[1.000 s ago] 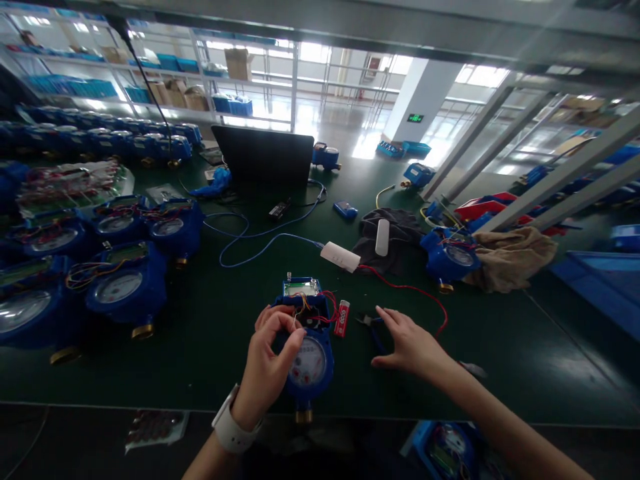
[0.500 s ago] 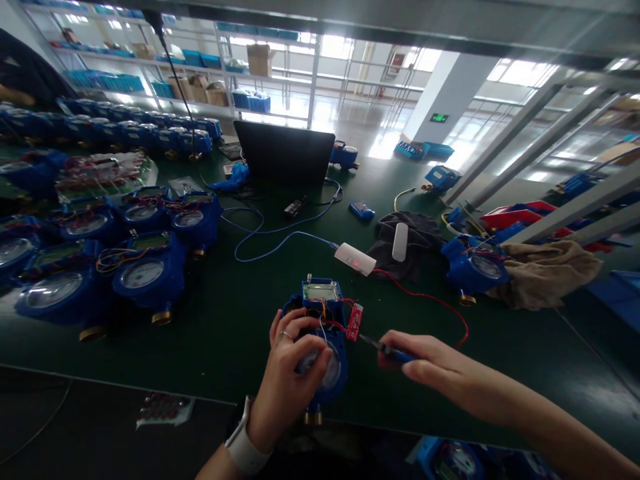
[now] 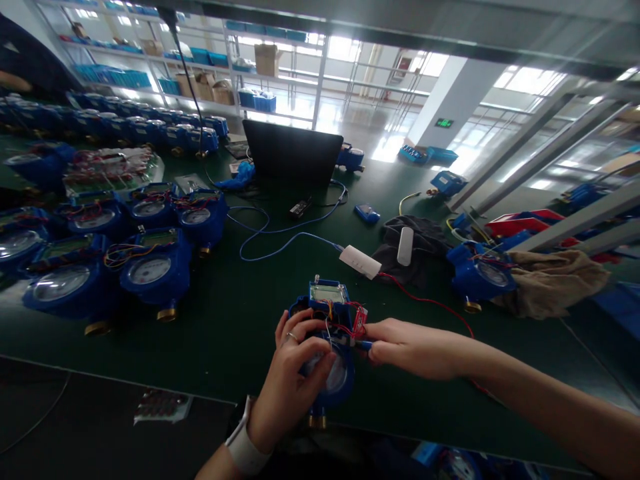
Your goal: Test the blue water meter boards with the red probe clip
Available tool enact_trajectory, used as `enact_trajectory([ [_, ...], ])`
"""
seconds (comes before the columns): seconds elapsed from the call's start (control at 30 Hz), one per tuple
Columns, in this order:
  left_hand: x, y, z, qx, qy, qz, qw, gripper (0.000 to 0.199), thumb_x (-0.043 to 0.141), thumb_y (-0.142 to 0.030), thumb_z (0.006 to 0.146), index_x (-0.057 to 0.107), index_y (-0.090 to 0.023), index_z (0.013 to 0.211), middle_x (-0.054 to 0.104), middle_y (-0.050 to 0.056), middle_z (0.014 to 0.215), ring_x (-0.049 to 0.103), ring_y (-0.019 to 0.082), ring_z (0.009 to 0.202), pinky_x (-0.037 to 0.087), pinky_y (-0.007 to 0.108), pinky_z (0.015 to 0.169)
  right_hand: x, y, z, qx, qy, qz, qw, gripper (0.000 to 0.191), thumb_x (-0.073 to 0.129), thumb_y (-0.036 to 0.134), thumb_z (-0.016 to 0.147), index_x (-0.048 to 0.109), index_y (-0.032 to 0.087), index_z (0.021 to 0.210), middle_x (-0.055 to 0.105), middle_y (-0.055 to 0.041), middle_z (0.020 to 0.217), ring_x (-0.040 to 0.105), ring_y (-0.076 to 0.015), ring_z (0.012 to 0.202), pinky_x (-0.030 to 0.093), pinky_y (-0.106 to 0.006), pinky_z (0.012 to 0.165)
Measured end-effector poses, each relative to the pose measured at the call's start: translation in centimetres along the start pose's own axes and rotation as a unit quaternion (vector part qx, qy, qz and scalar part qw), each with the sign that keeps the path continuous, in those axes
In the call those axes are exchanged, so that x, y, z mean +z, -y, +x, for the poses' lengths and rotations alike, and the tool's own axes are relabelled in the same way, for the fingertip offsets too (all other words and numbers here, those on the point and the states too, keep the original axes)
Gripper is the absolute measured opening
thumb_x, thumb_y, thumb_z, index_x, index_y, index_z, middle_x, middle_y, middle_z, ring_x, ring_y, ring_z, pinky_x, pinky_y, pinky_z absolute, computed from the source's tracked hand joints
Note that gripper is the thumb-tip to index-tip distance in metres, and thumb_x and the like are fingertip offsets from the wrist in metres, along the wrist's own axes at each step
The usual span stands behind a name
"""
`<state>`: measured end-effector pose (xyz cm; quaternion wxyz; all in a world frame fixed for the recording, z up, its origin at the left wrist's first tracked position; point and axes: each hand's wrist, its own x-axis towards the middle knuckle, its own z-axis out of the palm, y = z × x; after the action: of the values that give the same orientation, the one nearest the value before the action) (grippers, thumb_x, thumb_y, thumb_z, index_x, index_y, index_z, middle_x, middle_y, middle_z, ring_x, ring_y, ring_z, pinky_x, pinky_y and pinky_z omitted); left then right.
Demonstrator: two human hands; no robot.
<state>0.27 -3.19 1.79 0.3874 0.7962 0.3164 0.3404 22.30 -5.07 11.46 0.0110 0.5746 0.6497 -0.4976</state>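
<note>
A blue water meter (image 3: 348, 390) with a brass fitting lies before me, its wiring compartment uncovered below a small display (image 3: 327, 293). Over its left side rests my left hand (image 3: 293, 367), thumb and forefinger pinching a thin white wire (image 3: 329, 328) above the round dial. My right hand (image 3: 400, 345) comes in from the right, closed round blue-handled pliers (image 3: 364, 345). Their metal tip reaches over the meter near the wire; whether it touches the wire I cannot tell. A small red part (image 3: 360, 320) on red leads hangs at the meter's right side, just above the pliers.
Several other blue meters (image 3: 150, 270) stand on the left of the green table (image 3: 240, 320). Beyond my meter lie a white box (image 3: 360, 261) with blue and red cables, a dark cloth (image 3: 417, 233) and a black screen (image 3: 295, 153). Another meter (image 3: 483, 273) sits right, beside metal rails.
My right hand has moved left, bringing the pliers from beside the meter to over it, near the white wire. My left hand keeps its pinch. The whole view has shifted slightly.
</note>
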Motion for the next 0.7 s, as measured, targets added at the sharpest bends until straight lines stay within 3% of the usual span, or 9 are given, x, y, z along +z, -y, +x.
enact_trajectory([
  [0.13, -0.1, -0.1, 0.0, 0.004, 0.007, 0.002, 1.0, 0.014, 0.056, -0.019, 0.09, 0.066, -0.027, 0.083, 0.067, 0.005, 0.123, 0.048, 0.032, 0.132, 0.02, 0.071, 0.11, 0.1, 0.6, 0.3, 0.024, 0.008, 0.0, 1.0, 0.021, 0.043, 0.028, 0.082, 0.06, 0.016, 0.079, 0.055, -0.0028, 0.071, 0.048, -0.0163, 0.063, 0.04, -0.026, 0.054],
  [0.27, -0.3, 0.1, -0.3, 0.003, 0.006, -0.018, 1.0, 0.012, 0.056, -0.017, 0.089, 0.062, -0.025, 0.081, 0.058, 0.005, 0.138, 0.043, 0.032, 0.137, 0.016, 0.07, 0.113, -0.1, -0.6, -0.8, 0.012, -0.021, 0.024, 0.999, 0.026, 0.041, 0.029, 0.083, 0.064, 0.016, 0.084, 0.059, -0.0035, 0.073, 0.054, -0.0181, 0.065, 0.044, -0.028, 0.057],
  [0.37, -0.3, 0.6, -0.9, -0.013, -0.056, -0.085, 0.995, 0.009, 0.056, -0.017, 0.089, 0.057, -0.026, 0.091, 0.058, 0.006, 0.135, 0.05, 0.028, 0.131, 0.026, 0.062, 0.114, -0.2, -4.2, -1.8, 0.029, -0.115, 0.003, 0.993, 0.03, 0.044, 0.035, 0.084, 0.068, 0.02, 0.096, 0.069, -0.0066, 0.091, 0.064, -0.025, 0.083, 0.051, -0.036, 0.072],
  [0.43, -0.2, 1.1, -1.3, -0.031, -0.129, -0.118, 0.984, 0.02, 0.058, -0.019, 0.089, 0.054, -0.028, 0.106, 0.054, 0.007, 0.134, 0.049, 0.027, 0.131, 0.037, 0.055, 0.11, 0.0, -7.4, -2.0, 0.073, -0.236, -0.038, 0.968, 0.032, 0.054, 0.039, 0.078, 0.069, 0.022, 0.101, 0.07, -0.0094, 0.104, 0.065, -0.0313, 0.096, 0.051, -0.046, 0.084],
  [0.5, 0.1, 1.7, -1.3, -0.052, -0.183, -0.12, 0.974, 0.035, 0.06, -0.022, 0.089, 0.049, -0.03, 0.121, 0.048, 0.008, 0.137, 0.043, 0.027, 0.134, 0.04, 0.052, 0.109, 0.2, -10.1, -1.7, 0.099, -0.288, -0.053, 0.951, 0.035, 0.062, 0.039, 0.072, 0.07, 0.02, 0.1, 0.069, -0.0146, 0.107, 0.062, -0.0384, 0.103, 0.046, -0.058, 0.092],
  [0.6, 0.5, 2.4, -1.0, -0.081, -0.183, -0.11, 0.974, 0.049, 0.062, -0.026, 0.088, 0.042, -0.031, 0.132, 0.041, 0.009, 0.143, 0.037, 0.029, 0.139, 0.032, 0.056, 0.113, 0.3, -11.7, -0.3, 0.084, -0.319, -0.04, 0.943, 0.04, 0.066, 0.042, 0.073, 0.069, 0.018, 0.105, 0.067, -0.0183, 0.113, 0.059, -0.0422, 0.111, 0.042, -0.066, 0.095],
  [0.7, 0.7, 2.5, -0.4, -0.099, -0.141, -0.109, 0.979, 0.061, 0.065, -0.033, 0.086, 0.037, -0.03, 0.139, 0.037, 0.01, 0.149, 0.034, 0.032, 0.141, 0.03, 0.058, 0.115, -0.7, -10.0, 2.1, 0.007, -0.342, -0.006, 0.94, 0.055, 0.057, 0.051, 0.085, 0.058, 0.017, 0.128, 0.054, -0.0173, 0.138, 0.048, -0.0364, 0.13, 0.035, -0.06, 0.109],
])
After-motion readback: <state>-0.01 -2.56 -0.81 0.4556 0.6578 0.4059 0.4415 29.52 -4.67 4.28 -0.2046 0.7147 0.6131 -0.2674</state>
